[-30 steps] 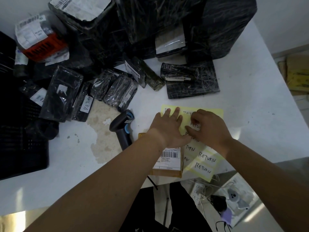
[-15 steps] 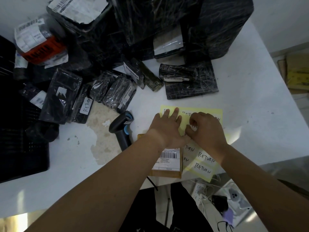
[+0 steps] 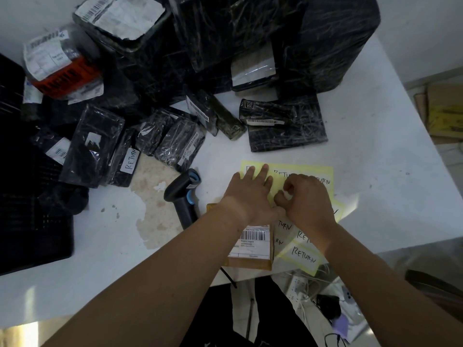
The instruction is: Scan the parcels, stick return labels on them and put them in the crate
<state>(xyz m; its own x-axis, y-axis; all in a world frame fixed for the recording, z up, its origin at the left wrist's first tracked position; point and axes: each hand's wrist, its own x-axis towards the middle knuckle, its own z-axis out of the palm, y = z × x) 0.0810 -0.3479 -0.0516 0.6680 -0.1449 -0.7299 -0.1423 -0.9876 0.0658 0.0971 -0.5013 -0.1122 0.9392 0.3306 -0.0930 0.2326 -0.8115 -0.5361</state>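
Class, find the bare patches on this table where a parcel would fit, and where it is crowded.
Bare: the near-left table between crate and scanner; the right side beyond the label sheets and flat black parcel. Crowded: the far-left parcel pile, and the near edge, where the right hand pinches a label.

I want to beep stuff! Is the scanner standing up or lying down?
Lying down. The scanner rests flat on the white table, its handle pointing toward the person, and nobody is holding it.
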